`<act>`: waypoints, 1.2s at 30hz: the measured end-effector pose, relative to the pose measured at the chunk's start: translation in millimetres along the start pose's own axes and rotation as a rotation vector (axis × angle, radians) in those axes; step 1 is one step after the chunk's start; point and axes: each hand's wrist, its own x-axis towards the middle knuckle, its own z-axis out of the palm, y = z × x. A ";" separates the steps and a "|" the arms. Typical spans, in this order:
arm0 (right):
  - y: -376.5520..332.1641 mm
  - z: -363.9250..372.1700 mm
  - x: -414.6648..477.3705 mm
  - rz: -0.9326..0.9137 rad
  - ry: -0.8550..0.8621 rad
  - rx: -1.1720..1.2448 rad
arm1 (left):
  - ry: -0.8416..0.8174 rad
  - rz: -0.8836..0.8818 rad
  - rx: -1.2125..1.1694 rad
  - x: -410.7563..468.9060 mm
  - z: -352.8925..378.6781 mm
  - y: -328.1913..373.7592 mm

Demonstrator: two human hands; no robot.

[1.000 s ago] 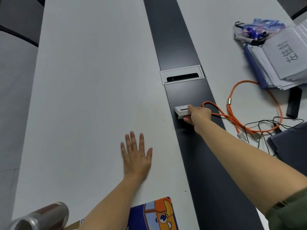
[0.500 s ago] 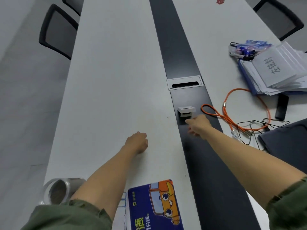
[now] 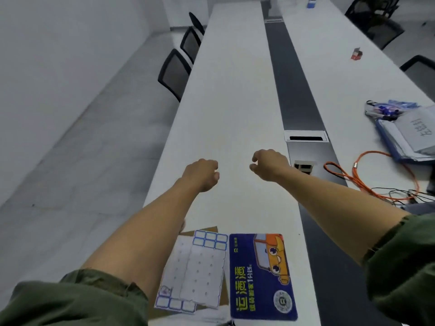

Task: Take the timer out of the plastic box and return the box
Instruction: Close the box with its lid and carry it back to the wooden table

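Note:
A small white box-shaped object rests on the dark centre strip of the long white table; I cannot tell whether it is the timer or the plastic box. My right hand hovers just left of it, fingers loosely curled, holding nothing and apart from it. My left hand is raised over the white tabletop in a loose fist, also with nothing in it. My right forearm hides the object's near left corner.
An orange cable loop and thin black wires lie right of the strip, beside a blue folder with papers. A blue card with a cartoon car and label sheets lie near me. Black chairs line the left side.
My right hand let go of the small white object and moved left off the dark strip. My left hand lifted from the table and closed. The view tilted up along the table.

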 end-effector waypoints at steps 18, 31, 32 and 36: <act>-455.2 51.0 -185.9 -0.783 0.080 -0.225 | 0.228 -0.652 -0.035 -402.3 -59.8 -340.6; -730.0 130.9 -221.2 -1.161 0.004 -0.239 | 0.259 -1.064 -0.106 -541.1 -46.8 -525.8; -760.6 133.4 -221.3 -1.194 -0.006 -0.244 | 0.261 -1.101 -0.110 -548.4 -54.6 -547.4; -843.6 138.9 -225.9 -1.286 -0.024 -0.233 | 0.298 -1.188 -0.143 -571.8 -69.6 -604.8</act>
